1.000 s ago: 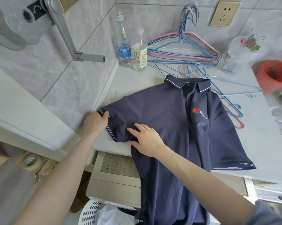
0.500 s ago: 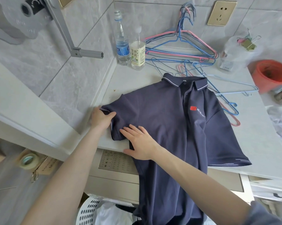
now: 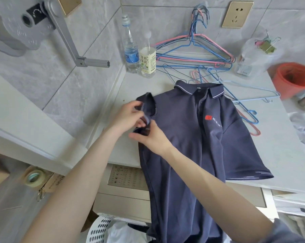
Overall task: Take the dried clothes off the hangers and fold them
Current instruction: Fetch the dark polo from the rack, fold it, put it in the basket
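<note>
Your navy polo shirt [image 3: 192, 137] lies front-up on the desk [image 3: 130, 88], its lower half hanging over the front edge. Your left hand [image 3: 129, 116] pinches the cuff of the wall-side sleeve, raised off the desk. Your right hand [image 3: 153, 139] pinches the same sleeve just below. Wire hangers [image 3: 193, 55] lie behind the collar.

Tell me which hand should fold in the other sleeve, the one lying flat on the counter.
Right, probably. The other sleeve lies on the side of the right hand, which only rests on the shirt. The left hand grips the folded sleeve at the opposite edge.
</note>
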